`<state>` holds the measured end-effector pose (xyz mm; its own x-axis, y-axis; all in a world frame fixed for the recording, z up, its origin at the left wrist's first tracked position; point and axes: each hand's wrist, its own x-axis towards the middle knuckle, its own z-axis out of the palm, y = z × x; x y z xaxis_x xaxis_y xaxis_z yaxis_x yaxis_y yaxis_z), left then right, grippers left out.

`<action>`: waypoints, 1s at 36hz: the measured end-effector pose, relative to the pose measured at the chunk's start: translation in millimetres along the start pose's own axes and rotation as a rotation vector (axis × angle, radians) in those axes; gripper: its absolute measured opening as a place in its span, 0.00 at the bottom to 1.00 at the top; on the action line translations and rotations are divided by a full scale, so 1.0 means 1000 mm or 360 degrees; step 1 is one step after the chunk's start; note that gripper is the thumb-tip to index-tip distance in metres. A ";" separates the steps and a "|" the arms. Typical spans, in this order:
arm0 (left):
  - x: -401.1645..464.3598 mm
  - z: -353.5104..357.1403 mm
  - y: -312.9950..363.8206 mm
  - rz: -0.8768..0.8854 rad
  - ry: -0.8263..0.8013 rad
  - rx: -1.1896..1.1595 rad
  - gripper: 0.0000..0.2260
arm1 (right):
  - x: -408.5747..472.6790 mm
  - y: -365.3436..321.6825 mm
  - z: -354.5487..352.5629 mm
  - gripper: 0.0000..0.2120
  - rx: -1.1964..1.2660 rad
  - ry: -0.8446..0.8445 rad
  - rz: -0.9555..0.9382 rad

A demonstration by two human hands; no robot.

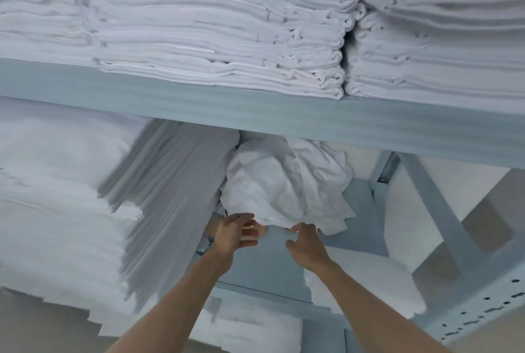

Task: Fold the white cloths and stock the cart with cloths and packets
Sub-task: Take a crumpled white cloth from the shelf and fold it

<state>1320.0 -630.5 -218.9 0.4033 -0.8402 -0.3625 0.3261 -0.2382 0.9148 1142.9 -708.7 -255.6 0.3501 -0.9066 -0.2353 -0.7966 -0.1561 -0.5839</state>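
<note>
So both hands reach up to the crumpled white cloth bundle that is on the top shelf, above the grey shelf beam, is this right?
Not quite. In the head view the crumpled white cloth bundle sits below the grey shelf beam, not above it; neat folded white cloth stacks lie above. Both the left hand and the right hand do reach up to it.

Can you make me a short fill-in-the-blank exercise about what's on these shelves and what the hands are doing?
1. The cloths stacked on the top shelf are all ____ in colour.
2. Both hands reach toward a ____ bundle of cloth under that shelf, not a folded one.
3. The stacks of folded cloths lie ____ the bundle.
4. The left hand and the right hand are at the bundle's ____ edge.

Missing words: white; crumpled; above; bottom
</note>
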 end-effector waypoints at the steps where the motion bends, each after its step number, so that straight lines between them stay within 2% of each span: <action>1: 0.006 -0.001 0.000 -0.0017 -0.0005 -0.0007 0.09 | 0.006 0.000 0.000 0.18 -0.0022 0.0001 0.0012; 7: 0.045 0.003 0.003 -0.0101 -0.0054 0.0068 0.11 | 0.054 0.000 -0.013 0.21 -0.0115 0.0024 0.0110; 12: 0.085 0.008 0.012 -0.0105 -0.0004 0.0099 0.05 | 0.106 -0.001 -0.030 0.26 -0.0106 0.0002 0.0181; 16: 0.113 0.012 0.027 -0.0117 0.0009 0.0119 0.05 | 0.144 -0.006 -0.036 0.30 -0.0065 -0.0020 0.0154; 18: 0.121 0.014 0.036 -0.0076 0.0007 0.0125 0.05 | 0.158 -0.008 -0.035 0.35 0.0033 -0.0034 0.0153; 22: 0.129 0.012 0.044 -0.0042 0.0008 0.0147 0.07 | 0.187 -0.010 -0.021 0.41 0.0519 -0.0074 0.0241; 24: 0.130 0.008 0.043 -0.0015 0.0012 0.0170 0.10 | 0.198 -0.007 -0.010 0.35 0.0590 -0.0070 0.0224; 27: 0.130 -0.002 0.039 -0.0043 0.0007 0.0141 0.12 | 0.209 -0.006 0.008 0.19 0.0552 0.0076 0.0250; 30: 0.131 -0.016 0.036 -0.0084 0.0025 0.0171 0.12 | 0.205 -0.012 0.022 0.23 0.0230 0.0246 0.0198; 32: 0.134 -0.024 0.034 -0.0118 0.0043 0.0174 0.12 | 0.201 -0.021 0.029 0.24 0.0048 0.0399 0.0052; 36: 0.141 -0.034 0.028 -0.0217 0.0080 0.0145 0.15 | 0.187 -0.053 0.032 0.17 0.0062 0.0630 -0.0355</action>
<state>1415.3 -738.8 -250.1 0.4034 -0.7722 -0.4909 0.3027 -0.3936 0.8680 1266.2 -857.5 -293.6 0.2900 -0.9337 0.2100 -0.7014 -0.3567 -0.6171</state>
